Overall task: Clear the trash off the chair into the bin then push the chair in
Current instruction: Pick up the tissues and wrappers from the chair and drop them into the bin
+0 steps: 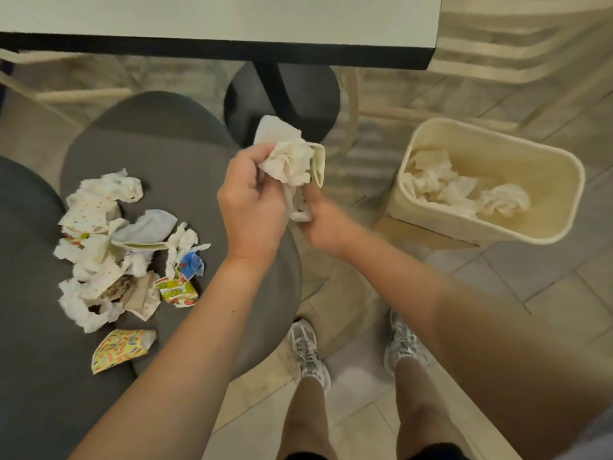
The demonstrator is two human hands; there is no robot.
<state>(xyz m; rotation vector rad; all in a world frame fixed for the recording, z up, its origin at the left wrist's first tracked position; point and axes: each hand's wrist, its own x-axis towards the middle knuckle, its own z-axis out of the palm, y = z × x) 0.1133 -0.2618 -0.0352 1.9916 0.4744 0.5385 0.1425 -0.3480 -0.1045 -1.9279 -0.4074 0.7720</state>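
Observation:
A grey round chair seat (pixel 185 167) holds a heap of crumpled napkins and printed wrappers (pixel 112 247) on its left half, with a yellow patterned paper cone (pixel 122 348) lying nearest me. Both hands hold one wad of white crumpled napkins (pixel 292 161) above the seat's right edge. My left hand (pixel 252 200) grips the wad from the left, and my right hand (pixel 323 224) pinches its lower end. The cream rectangular bin (pixel 564 180) stands on the floor to the right, with crumpled napkins (pixel 464 190) inside it.
A white table with a black edge (pixel 232 46) spans the top, its black pedestal base (pixel 282 101) just beyond the chair. A dark chair back (pixel 30 293) fills the left side. Cream chair frames (pixel 517 41) stand behind the bin. My feet (pixel 308 353) are on the tiled floor.

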